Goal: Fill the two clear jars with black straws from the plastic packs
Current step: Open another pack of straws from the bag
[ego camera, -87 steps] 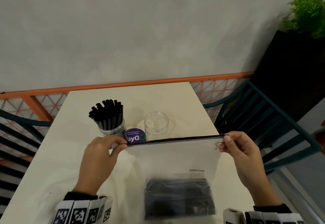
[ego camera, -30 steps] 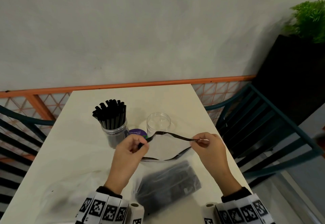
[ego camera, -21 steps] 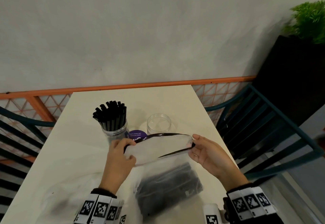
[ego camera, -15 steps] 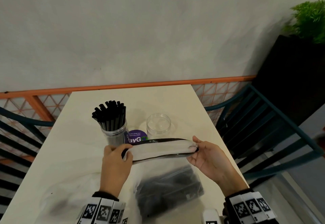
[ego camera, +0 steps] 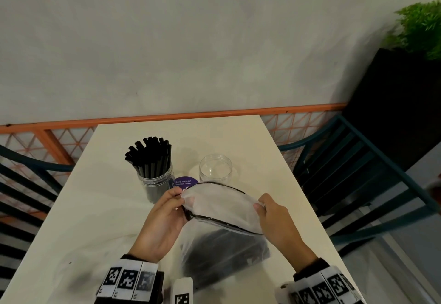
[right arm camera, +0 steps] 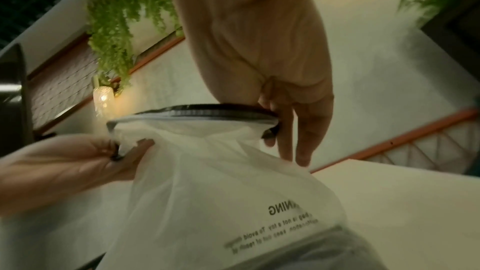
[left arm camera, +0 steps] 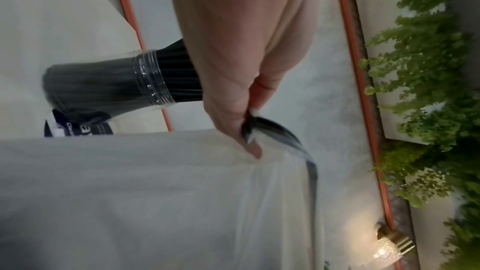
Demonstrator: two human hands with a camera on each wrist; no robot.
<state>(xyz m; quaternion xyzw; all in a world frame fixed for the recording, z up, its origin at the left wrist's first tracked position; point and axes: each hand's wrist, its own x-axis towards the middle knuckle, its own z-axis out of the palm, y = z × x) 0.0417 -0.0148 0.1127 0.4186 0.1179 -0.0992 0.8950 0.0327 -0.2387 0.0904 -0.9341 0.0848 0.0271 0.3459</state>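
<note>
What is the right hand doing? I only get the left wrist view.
Observer: The right hand pinches the far end of the bag's black rim, so the mouth gapes open.
Operator: Anything left to fill?
Observer: Yes, an empty jar stands to the right of the full jar, just beyond the bag.
Operator: And the bag's contents?
Observer: A dark bundle of straws lies at its bottom.

The purple sticker reads "Let's keep our ... clean"; the bag "NING".
</note>
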